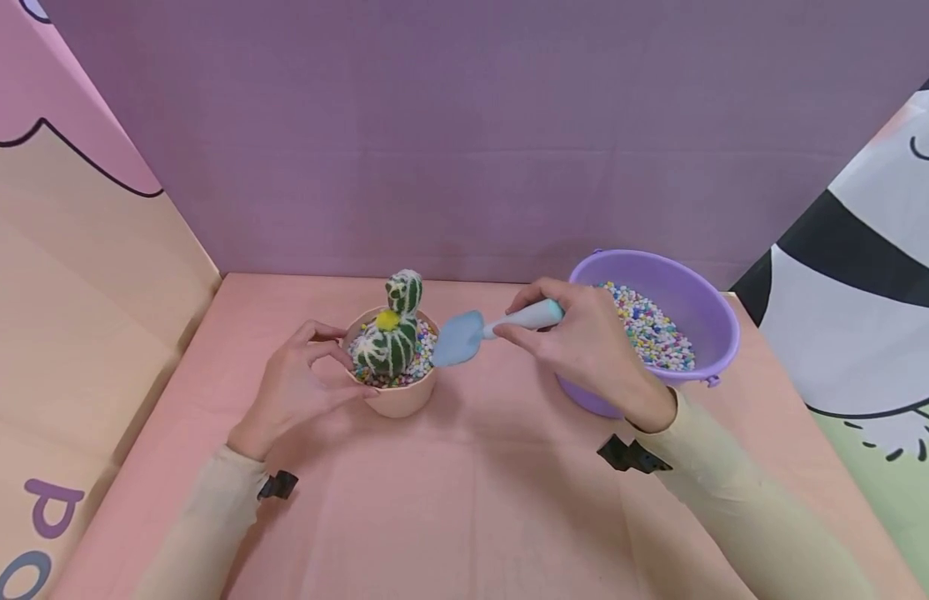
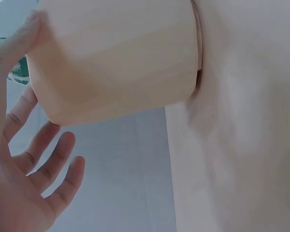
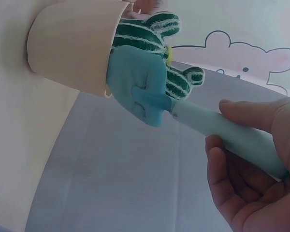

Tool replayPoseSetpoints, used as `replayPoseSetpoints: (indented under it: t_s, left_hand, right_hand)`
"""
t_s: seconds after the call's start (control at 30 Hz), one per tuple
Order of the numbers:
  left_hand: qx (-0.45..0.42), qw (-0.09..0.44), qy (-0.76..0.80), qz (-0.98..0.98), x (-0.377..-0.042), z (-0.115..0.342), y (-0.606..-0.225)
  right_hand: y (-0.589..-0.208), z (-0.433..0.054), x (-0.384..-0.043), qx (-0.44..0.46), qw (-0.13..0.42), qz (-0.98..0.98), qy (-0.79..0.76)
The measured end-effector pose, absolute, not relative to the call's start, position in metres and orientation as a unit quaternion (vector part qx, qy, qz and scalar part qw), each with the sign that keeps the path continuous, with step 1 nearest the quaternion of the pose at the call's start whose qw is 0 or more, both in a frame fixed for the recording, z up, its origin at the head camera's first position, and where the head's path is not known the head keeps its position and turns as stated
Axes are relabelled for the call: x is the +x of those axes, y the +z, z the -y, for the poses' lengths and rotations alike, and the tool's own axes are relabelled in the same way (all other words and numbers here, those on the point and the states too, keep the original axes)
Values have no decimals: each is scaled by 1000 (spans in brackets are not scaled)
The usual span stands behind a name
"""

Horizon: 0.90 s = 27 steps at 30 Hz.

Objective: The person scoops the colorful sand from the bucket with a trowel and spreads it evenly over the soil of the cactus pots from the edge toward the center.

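Observation:
My left hand [image 1: 295,379] holds a peach flowerpot [image 1: 399,403] by its rim, thumb on the near side and fingers at the left. In the left wrist view, the other fingers [image 2: 67,176] are spread off the pot. A green cactus [image 1: 385,350] with white lines and a yellow flower stands in it, among small multicoloured pebbles [image 1: 424,346]. My right hand [image 1: 584,333] grips the pale handle of a small blue trowel [image 1: 458,337]. The trowel's blade tip is at the pot's right rim; in the right wrist view the blade [image 3: 135,82] partly covers the cactus.
To the right stands a purple bucket [image 1: 707,321] with many coloured pebbles [image 1: 647,329] inside, partly behind my right hand. The pink table cloth [image 1: 449,508] meets a purple back wall [image 1: 434,150]. Printed panels flank both sides.

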State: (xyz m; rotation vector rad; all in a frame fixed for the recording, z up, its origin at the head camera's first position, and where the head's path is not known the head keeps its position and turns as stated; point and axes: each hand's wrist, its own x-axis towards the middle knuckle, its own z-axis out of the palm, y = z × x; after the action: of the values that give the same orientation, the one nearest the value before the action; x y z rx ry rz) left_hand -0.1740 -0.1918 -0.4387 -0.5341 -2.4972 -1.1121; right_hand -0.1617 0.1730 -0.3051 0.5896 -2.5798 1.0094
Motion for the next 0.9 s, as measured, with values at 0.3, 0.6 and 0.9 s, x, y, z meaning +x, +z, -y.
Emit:
replayPoseSetpoints:
  t_s: [0.3, 0.6, 0.9]
  left_hand:
    - [-225, 145, -426, 864, -180, 203, -443]
    - [-234, 151, -426, 861, -181, 201, -441]
    - [-230, 144, -435, 859, -179, 201, -441]
  right_hand:
    - [-310, -176, -160, 212, 165, 888, 373]
    - [-308, -190, -164, 217, 25, 934, 282]
    - [-331, -192, -167, 238, -7, 939, 250]
